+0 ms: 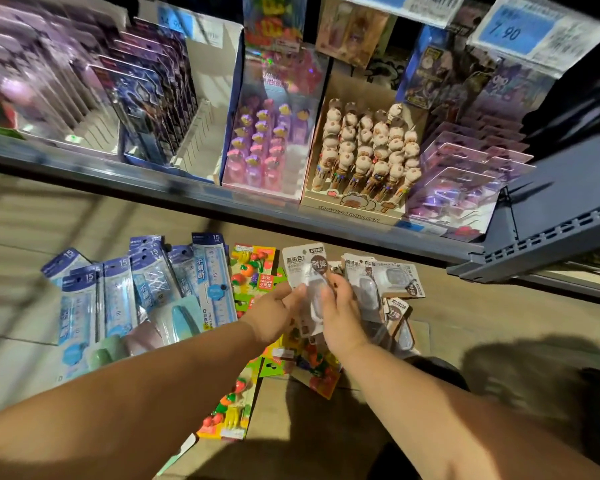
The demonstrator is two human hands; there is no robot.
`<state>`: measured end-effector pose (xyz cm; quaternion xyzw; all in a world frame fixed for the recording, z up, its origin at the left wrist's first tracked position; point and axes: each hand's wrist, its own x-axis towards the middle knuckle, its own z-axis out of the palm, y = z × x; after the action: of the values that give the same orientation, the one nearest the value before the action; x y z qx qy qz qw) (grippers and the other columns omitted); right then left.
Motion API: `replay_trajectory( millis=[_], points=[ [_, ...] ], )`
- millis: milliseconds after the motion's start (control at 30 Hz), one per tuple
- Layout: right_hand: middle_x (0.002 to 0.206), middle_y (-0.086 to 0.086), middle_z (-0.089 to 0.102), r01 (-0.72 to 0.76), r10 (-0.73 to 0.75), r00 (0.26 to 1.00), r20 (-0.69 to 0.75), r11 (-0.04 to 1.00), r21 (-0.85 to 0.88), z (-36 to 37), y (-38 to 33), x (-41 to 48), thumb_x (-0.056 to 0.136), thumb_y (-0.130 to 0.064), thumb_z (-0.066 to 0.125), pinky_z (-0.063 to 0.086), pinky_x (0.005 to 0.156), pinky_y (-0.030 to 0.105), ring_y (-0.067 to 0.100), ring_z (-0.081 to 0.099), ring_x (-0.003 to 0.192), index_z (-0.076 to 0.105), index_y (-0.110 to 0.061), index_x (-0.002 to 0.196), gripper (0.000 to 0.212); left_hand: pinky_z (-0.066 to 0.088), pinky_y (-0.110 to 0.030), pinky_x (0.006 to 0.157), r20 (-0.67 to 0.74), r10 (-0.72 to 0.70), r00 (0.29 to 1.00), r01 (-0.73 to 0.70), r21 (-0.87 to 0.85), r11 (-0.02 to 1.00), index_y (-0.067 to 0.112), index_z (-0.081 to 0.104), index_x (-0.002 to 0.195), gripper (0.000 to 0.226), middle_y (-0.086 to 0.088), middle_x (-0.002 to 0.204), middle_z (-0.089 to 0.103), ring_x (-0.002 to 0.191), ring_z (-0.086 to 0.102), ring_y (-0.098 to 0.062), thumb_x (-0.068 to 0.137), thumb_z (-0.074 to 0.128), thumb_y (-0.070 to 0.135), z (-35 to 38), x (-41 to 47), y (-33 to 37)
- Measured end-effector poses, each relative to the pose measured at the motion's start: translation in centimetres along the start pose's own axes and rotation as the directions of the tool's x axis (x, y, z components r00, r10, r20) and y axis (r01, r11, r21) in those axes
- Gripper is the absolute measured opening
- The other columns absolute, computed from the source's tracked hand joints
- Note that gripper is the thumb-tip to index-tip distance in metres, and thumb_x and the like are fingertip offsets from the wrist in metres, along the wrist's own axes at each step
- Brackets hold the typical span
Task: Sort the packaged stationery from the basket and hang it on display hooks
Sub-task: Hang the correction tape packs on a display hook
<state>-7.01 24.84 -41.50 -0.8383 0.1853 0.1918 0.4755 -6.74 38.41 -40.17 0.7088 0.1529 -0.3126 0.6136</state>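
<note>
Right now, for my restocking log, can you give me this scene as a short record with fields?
place: floor below a stationery shelf
hands: left hand and right hand together hold one white-and-brown pack
left pile: blue ruler packs
middle pile: fruit eraser packs
right pile: white-and-brown packs
basket: not in view
hooks: none seen in use
</note>
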Motion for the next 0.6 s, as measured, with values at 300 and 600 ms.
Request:
replay_trajectory(
  millis=[300,600],
  points=[
    [0.130,0.002,0.049,-0.096,0.008,0.978,-0.206,0.901,-0.423,-2.0,1.1,2.0,0.095,-0.047,0.049,0.042,0.097,0.038,0.024,0.044,0.122,0.053,-0.029,0.121,0.032,0.056,-0.050,0.087,-0.063,-0.133,0.989,0.114,-0.249,0.962,0.008,0.055,0.115,0.039,-0.017,0.109,0.069,0.097,0.068,-0.034,0.088,0.069,0.031,-2.6,0.1,-1.8],
    [0.140,0.007,0.048,-0.101,0.078,0.995,-0.065,0.708,-0.699,-2.0,0.6,2.8,0.085,-0.054,0.064,0.039,0.104,0.038,0.029,0.043,0.130,0.043,-0.020,0.139,0.067,0.056,-0.046,0.087,-0.072,-0.135,0.988,0.100,-0.367,0.925,0.021,0.060,0.108,0.017,-0.009,0.105,0.071,0.095,0.069,-0.029,0.092,0.064,0.017,-3.2,0.0,-2.3]
  ],
)
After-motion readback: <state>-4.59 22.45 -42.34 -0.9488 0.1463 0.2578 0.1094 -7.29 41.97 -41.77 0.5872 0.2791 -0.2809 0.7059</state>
